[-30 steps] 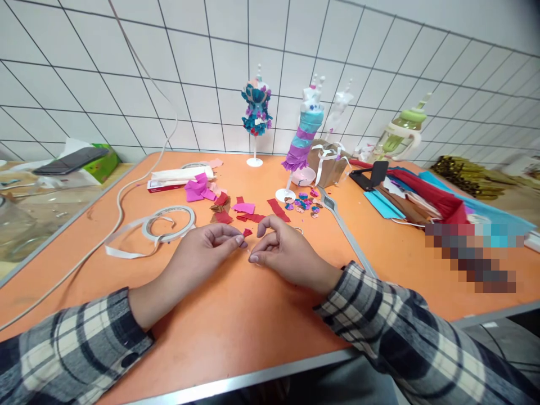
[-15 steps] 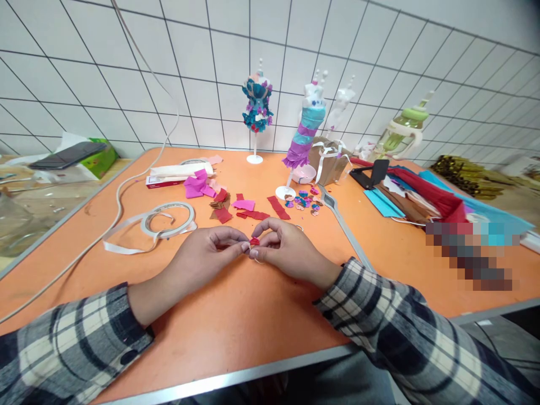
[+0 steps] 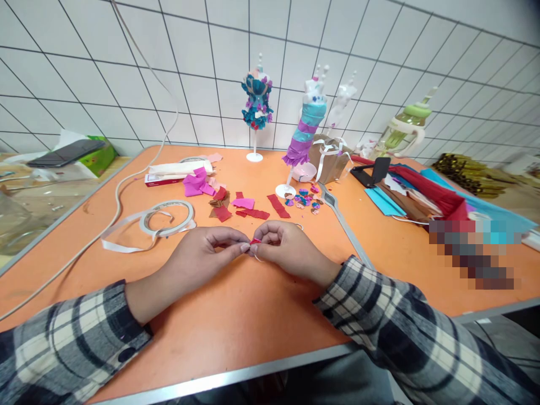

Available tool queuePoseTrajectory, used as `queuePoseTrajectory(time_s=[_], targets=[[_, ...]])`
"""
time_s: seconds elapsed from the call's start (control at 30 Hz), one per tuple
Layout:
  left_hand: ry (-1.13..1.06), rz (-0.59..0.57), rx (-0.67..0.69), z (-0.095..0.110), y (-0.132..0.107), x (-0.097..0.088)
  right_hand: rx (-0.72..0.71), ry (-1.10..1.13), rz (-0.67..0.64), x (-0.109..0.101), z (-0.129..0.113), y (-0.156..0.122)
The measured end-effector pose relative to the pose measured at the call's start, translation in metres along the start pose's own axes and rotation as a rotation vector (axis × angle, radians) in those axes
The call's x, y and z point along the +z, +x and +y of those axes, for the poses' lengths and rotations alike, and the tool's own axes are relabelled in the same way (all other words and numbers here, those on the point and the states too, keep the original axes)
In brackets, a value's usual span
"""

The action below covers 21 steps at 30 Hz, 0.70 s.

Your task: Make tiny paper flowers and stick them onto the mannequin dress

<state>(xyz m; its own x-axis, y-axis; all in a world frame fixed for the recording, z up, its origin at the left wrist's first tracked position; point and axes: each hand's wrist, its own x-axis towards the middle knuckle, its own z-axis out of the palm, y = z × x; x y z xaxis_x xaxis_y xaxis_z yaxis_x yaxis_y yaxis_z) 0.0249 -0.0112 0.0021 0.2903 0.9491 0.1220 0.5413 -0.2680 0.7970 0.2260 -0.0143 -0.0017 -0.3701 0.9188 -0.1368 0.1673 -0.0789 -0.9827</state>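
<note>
Orange table (image 3: 211, 332), metal-trimmed near edge; far edge runs along a tiled wall. Teal-dressed form (image 3: 256, 101) upright by the far edge, about mid-length; blue-and-purple form (image 3: 306, 129) upright, nearer and to the right. Both hands meet over the middle, well in from the near edge: left hand (image 3: 213, 247) with thumb and index pinched at the left end of the work, right hand (image 3: 283, 244) with thumb and index pressed on it from the right, other fingers curled. Tape roll (image 3: 165, 232) flat toward the left edge, loose tail trailing. Red strip (image 3: 279, 206) lies between hands and far edge, small paper blossoms (image 3: 304, 197) to its right. Red scrap (image 3: 255, 241) sits between the two sets of fingertips, mostly covered; exact overlap hidden, but both pinches appear to bear on it. Thin white thread (image 3: 259, 259) curves below the right thumb; whether joined to the scrap, cannot tell. Judged handling: crepe-like, nearly weightless, soft, creases readily, likely to tear if tugged; best taken lightly at its gathered base, leaving the free edge uncrushed.
</note>
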Motion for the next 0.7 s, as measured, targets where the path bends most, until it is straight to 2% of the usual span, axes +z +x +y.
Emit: queuePoseTrajectory(time_s=[0.3,0.43,0.53,0.63,0.7], targets=[[-0.093,-0.078,0.003,-0.003,0.003,-0.009,0.032,0.138,-0.028,0.006,-0.004,-0.004],[-0.067,-0.052,0.011,-0.004,0.002,-0.009,0.035,0.112,0.004,0.009,-0.007,-0.004],[-0.075,-0.031,0.002,-0.004,0.002,-0.007,-0.028,0.102,0.026,0.011,-0.006,-0.004],[-0.136,-0.002,-0.007,-0.004,0.001,-0.005,-0.095,0.137,0.043,0.01,-0.003,-0.005],[-0.173,0.026,-0.005,-0.005,0.0,-0.004,-0.088,0.203,0.042,0.008,-0.002,-0.005]])
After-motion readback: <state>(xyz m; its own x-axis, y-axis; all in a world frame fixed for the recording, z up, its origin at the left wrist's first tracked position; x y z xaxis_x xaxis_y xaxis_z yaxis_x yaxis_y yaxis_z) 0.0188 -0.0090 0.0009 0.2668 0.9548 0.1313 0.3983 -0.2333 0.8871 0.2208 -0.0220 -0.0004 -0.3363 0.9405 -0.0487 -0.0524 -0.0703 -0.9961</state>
